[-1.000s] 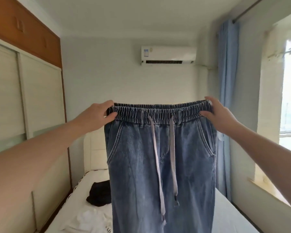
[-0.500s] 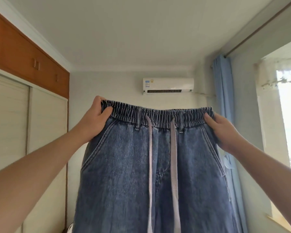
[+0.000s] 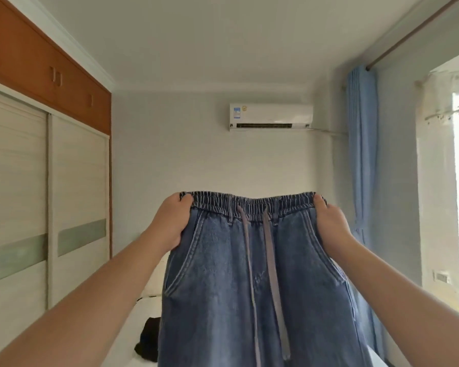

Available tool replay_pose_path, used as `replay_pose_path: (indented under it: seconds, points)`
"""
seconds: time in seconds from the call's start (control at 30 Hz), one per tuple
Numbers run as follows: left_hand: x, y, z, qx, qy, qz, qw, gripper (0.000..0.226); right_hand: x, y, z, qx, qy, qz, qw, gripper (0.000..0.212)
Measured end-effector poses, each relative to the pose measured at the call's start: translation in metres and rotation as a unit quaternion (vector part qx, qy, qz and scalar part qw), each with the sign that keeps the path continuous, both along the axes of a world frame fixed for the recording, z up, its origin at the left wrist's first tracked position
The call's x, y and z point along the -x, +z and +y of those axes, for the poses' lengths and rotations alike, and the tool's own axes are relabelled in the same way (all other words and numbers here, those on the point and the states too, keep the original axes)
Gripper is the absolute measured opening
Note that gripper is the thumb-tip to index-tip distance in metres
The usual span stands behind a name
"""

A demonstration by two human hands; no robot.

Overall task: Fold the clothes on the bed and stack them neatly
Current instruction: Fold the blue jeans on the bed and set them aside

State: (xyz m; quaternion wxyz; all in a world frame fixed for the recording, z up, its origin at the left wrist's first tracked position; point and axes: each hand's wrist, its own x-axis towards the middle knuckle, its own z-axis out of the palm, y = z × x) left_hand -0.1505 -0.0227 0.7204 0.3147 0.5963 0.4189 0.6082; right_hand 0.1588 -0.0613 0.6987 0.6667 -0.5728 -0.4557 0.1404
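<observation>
The bed (image 3: pixel 133 324) lies below and beyond the hands, a dark garment (image 3: pixel 147 345) on it under the left forearm. The jeans (image 3: pixel 249 300) hang in the air between the hands, front toward the person; half a second ago the waistband slanted, now it sits level and lower, so they look ready to be laid down and folded. The left hand (image 3: pixel 171 223) and right hand (image 3: pixel 329 226) each grip a waistband corner, thumbs in front, fingers curled behind. Open air surrounds both hands; wardrobe (image 3: pixel 45 186) and curtain (image 3: pixel 361 160) stand well apart.
</observation>
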Motion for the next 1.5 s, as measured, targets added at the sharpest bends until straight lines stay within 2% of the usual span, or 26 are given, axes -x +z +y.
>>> replay_pose_path:
  seconds: [0.13,0.2,0.27,0.37,0.53,0.67,0.7,0.77,0.83,0.97,1.03,1.1,1.2,1.27,1.33,1.37,1.43,1.5]
  points:
    - [-0.037,-0.031,-0.017,0.098,-0.034,-0.168,0.98,0.024,0.024,-0.033,0.001,0.03,0.079,0.171,0.982,0.052]
    - [-0.055,-0.047,-0.025,0.092,-0.019,-0.189,0.977,0.026,0.045,-0.046,0.0,0.012,0.092,0.195,0.976,0.057]
    - [-0.074,-0.063,-0.034,0.06,0.005,-0.182,0.981,0.03,0.067,-0.056,-0.006,-0.008,0.078,0.17,0.982,0.058]
    - [-0.093,-0.082,-0.046,-0.004,0.046,-0.175,0.983,0.031,0.093,-0.066,-0.021,-0.065,0.044,0.116,0.99,0.04]
    - [-0.1,-0.097,-0.06,-0.126,0.104,-0.093,0.982,0.032,0.109,-0.083,-0.042,-0.136,0.023,0.029,0.99,0.027]
    - [-0.1,-0.102,-0.064,-0.173,0.119,-0.036,0.977,0.024,0.117,-0.096,-0.053,-0.143,0.06,-0.05,0.987,0.014]
    - [-0.099,-0.103,-0.064,-0.176,0.114,-0.027,0.977,0.022,0.118,-0.1,-0.055,-0.142,0.073,-0.072,0.984,0.015]
    - [-0.095,-0.103,-0.064,-0.171,0.095,-0.023,0.98,0.017,0.119,-0.105,-0.058,-0.133,0.111,-0.106,0.979,0.03]
    - [-0.09,-0.101,-0.062,-0.143,0.052,-0.043,0.987,0.017,0.12,-0.108,-0.059,-0.11,0.171,-0.107,0.973,0.043]
    - [-0.072,-0.1,-0.056,-0.101,-0.05,-0.056,0.992,0.059,0.119,-0.107,-0.058,-0.079,0.242,-0.129,0.958,0.043]
    - [-0.066,-0.103,-0.053,-0.11,-0.062,-0.033,0.991,0.066,0.117,-0.107,-0.056,-0.059,0.265,-0.13,0.954,0.042]
    - [-0.061,-0.106,-0.048,-0.113,-0.035,-0.007,0.993,0.057,0.115,-0.108,-0.053,-0.025,0.313,-0.108,0.943,0.04]
    - [-0.049,-0.106,-0.04,-0.099,-0.006,-0.015,0.995,0.028,0.109,-0.111,-0.052,-0.006,0.357,-0.129,0.925,0.04]
    - [-0.038,-0.107,-0.035,-0.077,-0.019,-0.033,0.996,0.026,0.104,-0.114,-0.051,-0.056,0.285,-0.104,0.951,0.034]
    - [-0.028,-0.108,-0.034,-0.067,-0.052,-0.041,0.996,0.024,0.092,-0.117,-0.045,-0.11,0.146,-0.076,0.98,0.024]
    - [-0.024,-0.108,-0.034,-0.062,-0.072,-0.045,0.994,0.023,0.086,-0.117,-0.042,-0.101,0.122,-0.078,0.984,0.033]
    - [-0.018,-0.109,-0.035,-0.052,-0.112,-0.062,0.99,0.024,0.076,-0.119,-0.035,-0.011,0.222,-0.049,0.974,0.059]
    - [-0.015,-0.11,-0.038,-0.041,-0.146,-0.073,0.986,0.029,0.072,-0.122,-0.029,0.075,0.335,0.018,0.939,0.059]
